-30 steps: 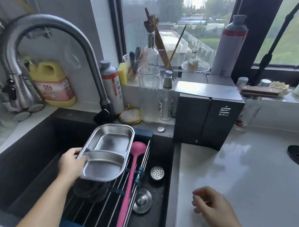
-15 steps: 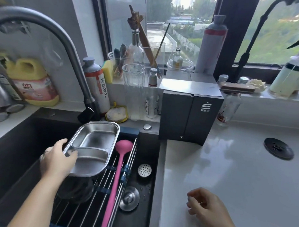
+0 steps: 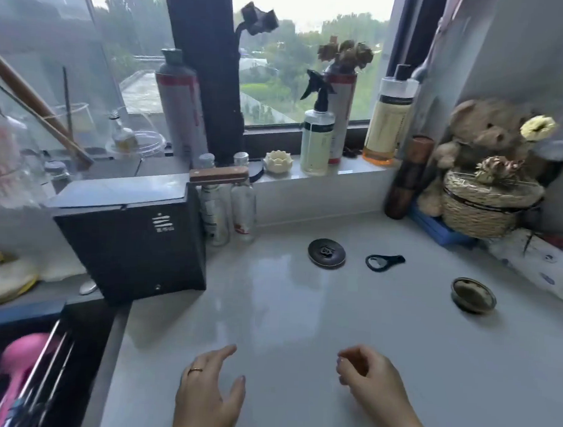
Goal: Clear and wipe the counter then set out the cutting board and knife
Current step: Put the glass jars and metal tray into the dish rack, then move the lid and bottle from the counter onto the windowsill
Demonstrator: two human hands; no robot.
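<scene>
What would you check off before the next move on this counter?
1. Left grip free: ok, open, holding nothing.
2. Right grip free: ok, loosely curled, holding nothing.
3. Counter cleared: not ok; bottle opener, black disc and round tin lie on it.
4. Knife found: cannot tell; a wooden handle lies at the black box's top edge.
5. Cutting board in view: not ok, none visible.

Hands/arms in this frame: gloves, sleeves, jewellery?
No gloves: the left hand and right hand are bare. A thin gold-toned ring sits on a left finger. No sleeve, watch or bracelet shows on either forearm up to the frame edge.
</scene>
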